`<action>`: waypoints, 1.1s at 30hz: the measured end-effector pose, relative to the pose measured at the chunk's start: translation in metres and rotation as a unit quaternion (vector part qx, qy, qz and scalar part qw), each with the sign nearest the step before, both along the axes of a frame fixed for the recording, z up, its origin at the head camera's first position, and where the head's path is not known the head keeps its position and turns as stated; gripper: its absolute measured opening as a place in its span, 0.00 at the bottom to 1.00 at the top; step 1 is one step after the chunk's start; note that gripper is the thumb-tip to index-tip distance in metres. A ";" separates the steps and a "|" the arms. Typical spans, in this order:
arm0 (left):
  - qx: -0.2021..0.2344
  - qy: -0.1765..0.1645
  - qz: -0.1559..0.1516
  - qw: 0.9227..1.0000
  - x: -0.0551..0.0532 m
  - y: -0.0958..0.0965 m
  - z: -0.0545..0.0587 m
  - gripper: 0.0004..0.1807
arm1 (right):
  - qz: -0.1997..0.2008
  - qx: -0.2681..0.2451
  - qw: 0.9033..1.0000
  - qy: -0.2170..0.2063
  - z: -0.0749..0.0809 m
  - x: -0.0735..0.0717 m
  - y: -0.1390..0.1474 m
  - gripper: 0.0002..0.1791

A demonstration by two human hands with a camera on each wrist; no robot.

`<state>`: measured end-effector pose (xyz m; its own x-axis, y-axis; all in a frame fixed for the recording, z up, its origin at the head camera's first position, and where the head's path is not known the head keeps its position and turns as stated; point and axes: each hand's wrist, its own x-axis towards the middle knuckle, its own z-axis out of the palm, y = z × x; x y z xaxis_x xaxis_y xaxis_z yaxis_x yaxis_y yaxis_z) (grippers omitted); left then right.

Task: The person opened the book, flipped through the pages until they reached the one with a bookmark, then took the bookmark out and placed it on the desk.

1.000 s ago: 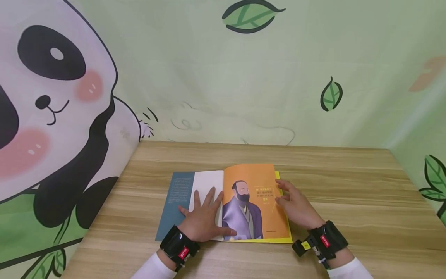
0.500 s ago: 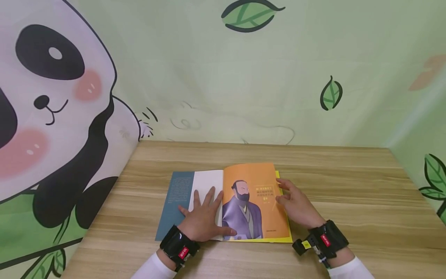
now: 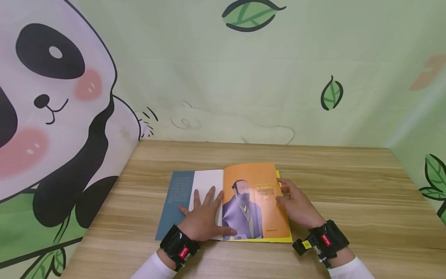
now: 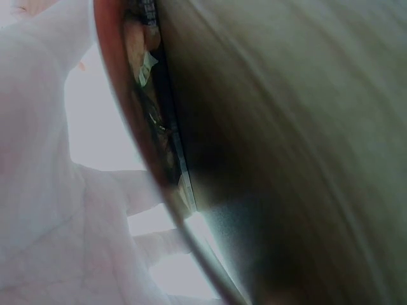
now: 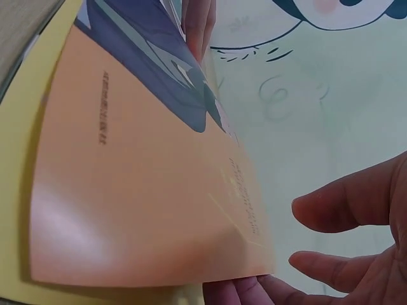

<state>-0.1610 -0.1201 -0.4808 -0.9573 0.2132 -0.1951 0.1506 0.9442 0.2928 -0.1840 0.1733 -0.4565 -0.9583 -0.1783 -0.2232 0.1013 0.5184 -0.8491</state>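
An open book lies on the table, an orange page (image 3: 270,217) with a bearded figure in a purple robe at its right. Its left side shows a white page (image 3: 209,180) and a blue-grey flap (image 3: 181,190) with small print. My left hand (image 3: 202,223) rests spread on the left side, its thumb reaching across the fold onto the orange page. At the orange page's outer edge is my right hand (image 3: 299,205). In the right wrist view, some of its fingers (image 5: 235,293) go under the page's edge, while its thumb (image 5: 343,200) stands apart from the paper.
A yellow sheet (image 5: 19,184) shows beneath the orange page. The wood-grain table (image 3: 366,182) extends round the book to a pale green backdrop (image 3: 209,77) with leaves and a large panda (image 3: 62,97). Black wrist straps with cameras (image 3: 327,238) sit on both wrists.
Glare on the orange page has grown over the figure and the lettering. Both hands stay in nearly the same place.
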 end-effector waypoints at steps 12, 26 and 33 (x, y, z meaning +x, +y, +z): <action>0.009 -0.003 0.001 1.000 -0.002 -0.001 -0.001 0.70 | 0.013 -0.019 1.000 0.011 0.000 -0.001 0.003 0.35; 0.003 0.005 -0.007 1.000 -0.001 -0.002 0.002 0.70 | 0.013 -0.026 0.999 0.014 0.001 -0.001 0.005 0.36; 0.005 0.006 -0.009 1.000 0.000 -0.003 0.006 0.70 | 0.014 -0.035 0.999 0.016 0.004 -0.001 0.005 0.36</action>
<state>-0.1609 -0.1230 -0.4746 -0.9557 0.2318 -0.1812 0.1707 0.9384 0.3003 -0.1848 0.1785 -0.4521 -0.9595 -0.2189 -0.1774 0.0592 0.4590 -0.8865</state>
